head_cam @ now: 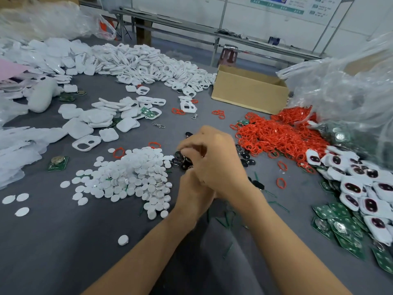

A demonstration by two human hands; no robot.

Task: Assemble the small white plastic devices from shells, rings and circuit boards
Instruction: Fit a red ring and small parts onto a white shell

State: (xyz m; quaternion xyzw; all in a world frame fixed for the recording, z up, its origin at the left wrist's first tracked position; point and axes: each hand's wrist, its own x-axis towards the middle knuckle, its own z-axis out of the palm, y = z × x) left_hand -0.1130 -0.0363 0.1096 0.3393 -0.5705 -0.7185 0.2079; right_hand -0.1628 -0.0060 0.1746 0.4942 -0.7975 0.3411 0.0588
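Over the grey cloth-covered table [63, 241], the right hand [217, 160] lies curled over the left hand [191, 194]; what either grips cannot be told. They meet above small black oval parts [182, 161], between the heap of white round plastic discs [131, 175] and the pile of red rubber rings [276, 135].

cardboard box [248, 93], clear plastic bags [344, 81], red stool [228, 56]

Both hands, right hand [214, 158] over left hand [192, 188], meet above small black parts [182, 161] on the grey worktop [63, 241], between white discs [131, 175] and red rings [276, 135].
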